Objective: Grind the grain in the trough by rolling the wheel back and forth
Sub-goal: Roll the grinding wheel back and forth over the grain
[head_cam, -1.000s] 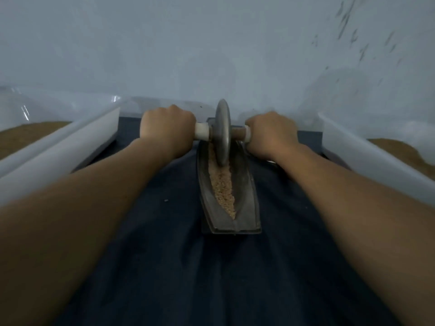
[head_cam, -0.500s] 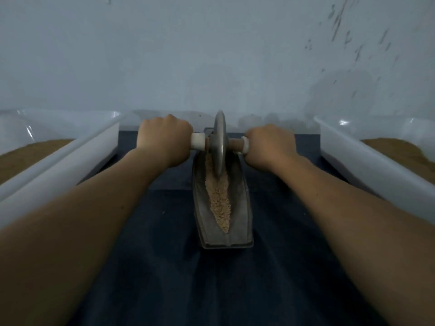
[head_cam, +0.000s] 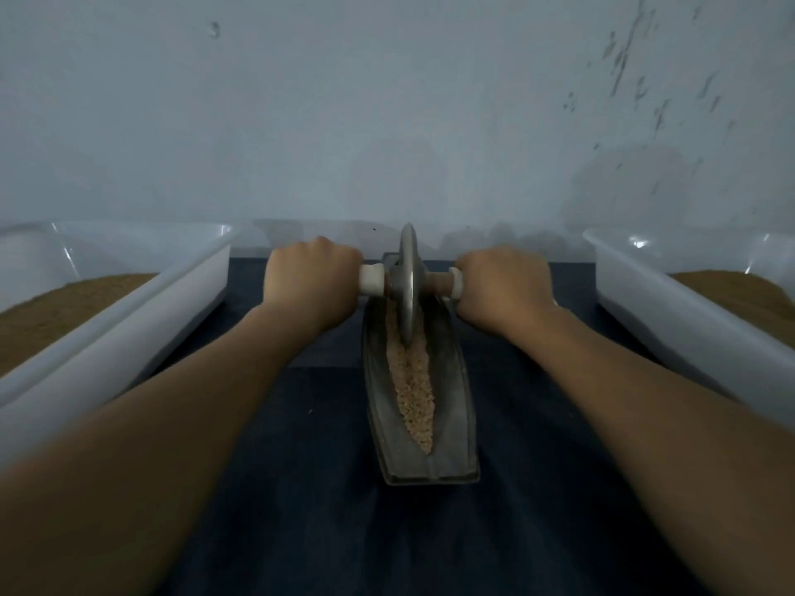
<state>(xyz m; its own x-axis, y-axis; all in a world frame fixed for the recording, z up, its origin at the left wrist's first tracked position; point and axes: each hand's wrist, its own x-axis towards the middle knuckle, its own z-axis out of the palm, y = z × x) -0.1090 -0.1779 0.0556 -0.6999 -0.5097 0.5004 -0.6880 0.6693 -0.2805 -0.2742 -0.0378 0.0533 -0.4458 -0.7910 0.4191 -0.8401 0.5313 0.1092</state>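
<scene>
Left hand: your fingers are curled tight round the left end of the axle, knuckles up. The fist sits just beside the white collar.
Right hand: same grip on the axle's right end. Your fingers wrap under and out of sight, and the fist touches the collar on that side.
Wheel: grey metal disc, upright and edge-on to you, between your 2 fists. Its lower rim sits down in the grain at the far end of the trough.
Grain: pale, coarse strip lying along the channel. It runs from the wheel toward you and narrows to a point near the near end.
Trough: dark metal, boat-shaped, long axis pointing away from you. It rests on its flat base in the middle of the cloth.
Cloth: dark blue, spread under the trough and below both your forearms.
Left tub: white plastic, at the cloth's left edge, well apart from the trough, holding brown powder.
Right tub: white plastic, at the cloth's right edge, also holding brown powder.
Wall: pale, close behind the setup, with dark specks at upper right.
</scene>
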